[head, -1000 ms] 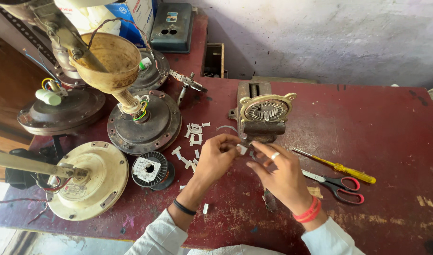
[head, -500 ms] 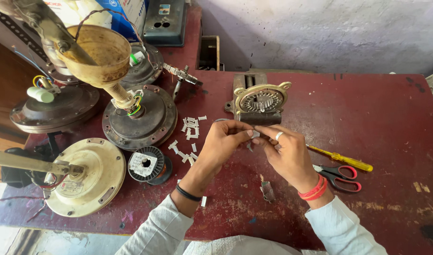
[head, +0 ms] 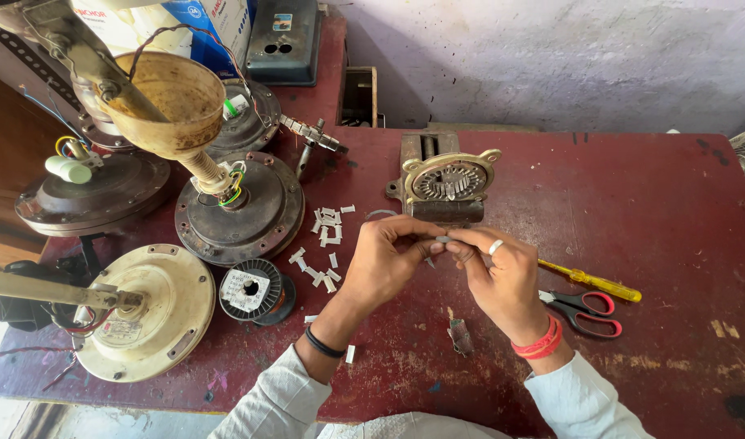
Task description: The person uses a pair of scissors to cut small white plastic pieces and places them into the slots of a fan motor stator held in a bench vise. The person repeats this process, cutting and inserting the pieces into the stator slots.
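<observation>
My left hand (head: 385, 264) and my right hand (head: 502, 272) meet fingertip to fingertip over the dark red table (head: 673, 236). Between them they pinch a small pale strip (head: 442, 240), mostly hidden by the fingers. A ring sits on a finger of my right hand and red bands circle its wrist. Just beyond the hands a round metal stator core (head: 449, 180) is clamped in a small vise (head: 428, 154). Several small white paper pieces (head: 328, 232) lie scattered left of my left hand.
Three ceiling fan motor housings: dark one (head: 242, 213), cream one (head: 157, 313), another dark one (head: 88, 191). A spool of copper wire (head: 255, 291) sits between them. Yellow-handled screwdriver (head: 592, 283) and red-handled scissors (head: 584, 313) lie right of my hands. A small metal scrap (head: 459, 335) lies near me.
Both hands have moved away from me toward the vise and drawn together. The view has shifted slightly; the tools and fan parts stay where they were.
</observation>
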